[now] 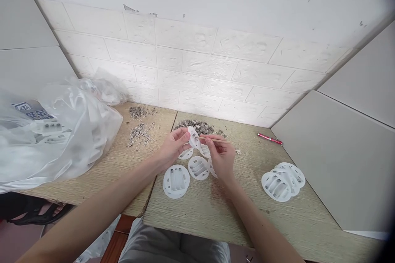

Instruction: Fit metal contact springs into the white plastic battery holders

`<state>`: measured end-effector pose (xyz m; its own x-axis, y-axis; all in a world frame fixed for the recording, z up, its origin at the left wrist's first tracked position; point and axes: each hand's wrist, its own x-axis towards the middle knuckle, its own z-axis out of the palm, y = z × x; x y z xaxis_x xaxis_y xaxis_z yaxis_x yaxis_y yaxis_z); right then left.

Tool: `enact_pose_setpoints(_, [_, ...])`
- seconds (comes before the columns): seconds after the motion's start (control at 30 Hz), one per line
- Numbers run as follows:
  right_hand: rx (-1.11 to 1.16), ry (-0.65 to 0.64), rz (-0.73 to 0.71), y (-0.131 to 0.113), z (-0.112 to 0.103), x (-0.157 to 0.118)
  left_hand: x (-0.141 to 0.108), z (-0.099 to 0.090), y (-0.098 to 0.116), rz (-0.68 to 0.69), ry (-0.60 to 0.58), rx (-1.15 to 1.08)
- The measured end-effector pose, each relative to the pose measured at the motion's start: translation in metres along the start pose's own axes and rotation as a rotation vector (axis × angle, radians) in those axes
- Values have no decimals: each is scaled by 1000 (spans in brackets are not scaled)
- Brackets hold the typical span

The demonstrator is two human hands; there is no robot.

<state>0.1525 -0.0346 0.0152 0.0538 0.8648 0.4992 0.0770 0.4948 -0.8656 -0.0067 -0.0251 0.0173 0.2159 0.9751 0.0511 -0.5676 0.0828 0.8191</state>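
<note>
My left hand (173, 148) grips a round white plastic battery holder (194, 137) by its edge, tilted up above the table. In my right hand (221, 157) is a thin wooden stick (220, 140), its tip at the face of the held piece. Whether the tip touches a metal contact is too small to tell. Below my hands lie several more round battery holders (198, 168), some partly covered by my right hand. One larger-looking disc (176, 181) rests nearest the front edge. Behind my hands is a pile of small metal contacts (197, 125).
A large clear plastic bag (92, 131) of white parts stands at the left. Smaller heaps of metal pieces (139, 135) lie beside it. Several overlapping discs (284, 181) sit at the right. A red pen-like tube (270, 138) lies near the right panel. A brick-patterned wall (191, 61) closes off the back.
</note>
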Motion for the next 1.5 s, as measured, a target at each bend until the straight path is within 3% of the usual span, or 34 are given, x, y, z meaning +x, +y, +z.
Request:
enact_pose_setpoints(0.13, [-34, -20, -26, 1, -1, 0, -2, 2, 2, -20, 13, 19])
enact_pose_setpoints(0.33, [-276, -9, -218, 6, -1, -3, -1, 0, -3, -25, 32, 39])
enact_pose_setpoints(0.77, [-352, -36, -346, 12, -3, -5, -1, 1, -7, -42, 66, 6])
enact_pose_setpoints(0.97, [-345, -24, -389, 11, -1, -5, -4, 1, -3, -41, 2, 55])
enact_pose_setpoints(1.27, [-29, 17, -44, 0, 0, 0, 0, -5, 6, -48, -42, -28])
enact_pose_setpoints(1.5, [48, 22, 35, 7, 1, 2, 5, -9, 2, -46, 23, -49])
